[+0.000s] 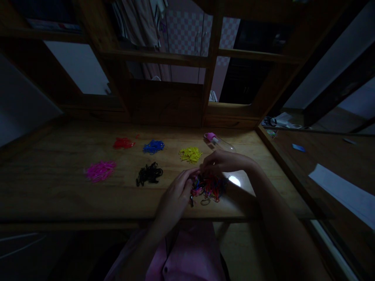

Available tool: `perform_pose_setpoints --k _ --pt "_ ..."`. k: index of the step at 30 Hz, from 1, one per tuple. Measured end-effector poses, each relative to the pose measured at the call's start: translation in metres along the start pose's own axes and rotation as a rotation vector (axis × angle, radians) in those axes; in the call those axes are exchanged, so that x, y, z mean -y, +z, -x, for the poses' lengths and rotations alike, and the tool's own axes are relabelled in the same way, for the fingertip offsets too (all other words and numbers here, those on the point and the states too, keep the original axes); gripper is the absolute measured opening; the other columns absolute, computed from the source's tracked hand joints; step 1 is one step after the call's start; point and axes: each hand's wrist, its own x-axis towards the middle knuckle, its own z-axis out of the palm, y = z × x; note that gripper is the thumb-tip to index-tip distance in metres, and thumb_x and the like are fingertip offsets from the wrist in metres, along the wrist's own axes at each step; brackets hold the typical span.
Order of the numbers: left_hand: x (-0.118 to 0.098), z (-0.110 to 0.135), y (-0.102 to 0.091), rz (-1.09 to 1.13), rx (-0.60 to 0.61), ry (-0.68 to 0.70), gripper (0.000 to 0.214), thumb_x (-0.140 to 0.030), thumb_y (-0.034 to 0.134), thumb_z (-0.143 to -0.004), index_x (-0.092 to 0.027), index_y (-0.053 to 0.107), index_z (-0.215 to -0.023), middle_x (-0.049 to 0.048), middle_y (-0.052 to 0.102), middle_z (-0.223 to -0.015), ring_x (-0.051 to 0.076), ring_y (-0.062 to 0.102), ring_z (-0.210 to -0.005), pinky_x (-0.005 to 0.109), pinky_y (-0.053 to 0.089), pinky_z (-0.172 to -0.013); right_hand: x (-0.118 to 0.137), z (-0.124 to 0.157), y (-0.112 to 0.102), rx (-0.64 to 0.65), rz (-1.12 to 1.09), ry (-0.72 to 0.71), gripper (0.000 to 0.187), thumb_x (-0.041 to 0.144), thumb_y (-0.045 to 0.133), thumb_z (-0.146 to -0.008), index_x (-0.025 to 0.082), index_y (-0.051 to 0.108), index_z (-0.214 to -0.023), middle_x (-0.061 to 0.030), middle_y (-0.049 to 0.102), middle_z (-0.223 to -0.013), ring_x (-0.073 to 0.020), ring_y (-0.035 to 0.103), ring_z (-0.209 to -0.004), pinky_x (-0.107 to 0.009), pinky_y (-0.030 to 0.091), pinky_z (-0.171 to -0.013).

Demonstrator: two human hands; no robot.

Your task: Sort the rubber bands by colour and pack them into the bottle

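Observation:
A mixed pile of small coloured loops (215,188), which look like rubber bands, lies at the table's front edge between my hands. My left hand (175,191) rests at the pile's left side, fingers closed together. From the right, my right hand (221,160) reaches over the back of the pile with bent, closed fingers. The fingertips of both hands come together there; what they pinch, if anything, is too dark and small to name. One loose dark loop (205,202) lies in front of the pile.
Single-colour heaps lie left and behind: pink (101,171), red (123,143), blue (154,146), black (149,173) and yellow (190,154). A clear bottle with a pink cap (210,136) lies behind my right hand. White paper (342,191) lies on the right-hand surface. Wooden shelving rises behind.

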Motion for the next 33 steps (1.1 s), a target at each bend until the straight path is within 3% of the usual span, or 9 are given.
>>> perform_pose_setpoints --k 5,10,15,25,33 --pt "-0.001 0.003 -0.007 0.0 -0.026 0.008 0.033 -0.023 0.04 -0.096 -0.025 0.06 -0.122 0.0034 0.063 -0.126 0.019 0.057 -0.118 0.035 0.043 -0.104 0.003 0.003 -0.003 -0.028 -0.177 0.039 0.021 0.023 0.055 -0.09 0.016 0.072 -0.101 -0.0055 0.073 -0.091 -0.015 0.067 -0.079 -0.026 0.052 -0.072" --pt "-0.007 0.013 -0.01 -0.221 -0.116 0.099 0.015 -0.027 0.06 -0.088 -0.025 0.067 -0.101 0.0036 0.064 -0.107 0.02 0.06 -0.103 0.032 0.048 -0.091 0.001 0.002 -0.003 -0.21 -0.16 0.069 0.016 0.022 0.057 -0.088 0.017 0.07 -0.094 -0.0035 0.068 -0.08 -0.0141 0.062 -0.069 -0.026 0.05 -0.062" --pt "-0.008 0.02 -0.001 -0.45 -0.06 0.118 0.013 -0.031 0.072 -0.079 -0.023 0.067 -0.088 0.0032 0.061 -0.094 0.022 0.057 -0.094 0.035 0.046 -0.084 -0.002 -0.002 -0.001 -0.315 -0.111 0.068 0.017 0.02 0.055 -0.087 0.017 0.069 -0.097 -0.0025 0.064 -0.078 -0.0131 0.059 -0.068 -0.026 0.047 -0.062" --pt "-0.002 0.012 0.002 -0.61 -0.032 0.148 0.005 -0.025 0.062 -0.087 -0.023 0.067 -0.086 0.0038 0.061 -0.088 0.022 0.054 -0.089 0.036 0.043 -0.083 -0.005 -0.004 0.0 -0.44 -0.014 0.094 0.018 0.023 0.055 -0.089 0.019 0.07 -0.097 -0.002 0.063 -0.076 -0.012 0.058 -0.068 -0.025 0.044 -0.062" --pt "-0.005 0.008 -0.008 -0.4 -0.073 0.133 0.01 -0.027 0.059 -0.089 -0.022 0.067 -0.084 0.0037 0.065 -0.091 0.021 0.059 -0.093 0.034 0.046 -0.085 -0.001 -0.005 0.002 -0.411 -0.161 0.018 0.02 0.028 0.055 -0.091 0.016 0.068 -0.1 -0.0027 0.064 -0.078 -0.0108 0.059 -0.067 -0.024 0.047 -0.062"
